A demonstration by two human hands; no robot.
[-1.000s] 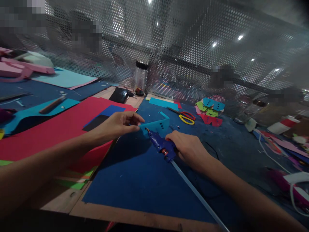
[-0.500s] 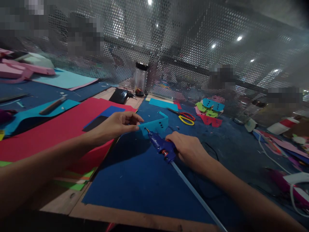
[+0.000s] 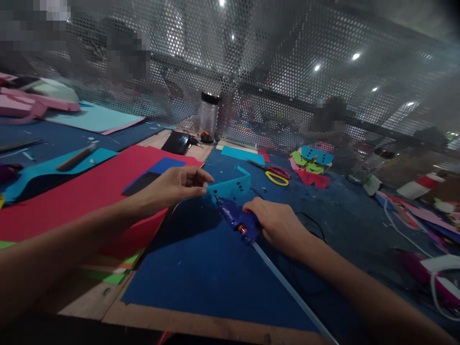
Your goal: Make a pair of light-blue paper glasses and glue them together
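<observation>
My left hand (image 3: 179,184) pinches the left end of a folded light-blue paper strip (image 3: 233,186) between thumb and fingers. Dark dots show on the strip's face. In my right hand (image 3: 275,218) is a blue glue gun (image 3: 233,215), with the fingers wrapped round its handle. Its nozzle points up and left, at the paper close to my left fingertips; whether it touches I cannot tell. A long pale glue stick (image 3: 287,285) sticks out of the gun's back end. The trigger is hidden from view.
Beyond the paper lie scissors (image 3: 276,176) with red and yellow handles. Small coloured cut-outs (image 3: 312,165) are piled behind them. Large red sheets (image 3: 100,191) cover the left side. A clear jar (image 3: 209,117) stands by the perforated metal screen (image 3: 273,96). A black cord (image 3: 314,225) runs near my right wrist.
The glue gun's nozzle has shifted slightly left along the paper strip, and my right hand has moved with it. My left hand keeps its pinch on the strip.
</observation>
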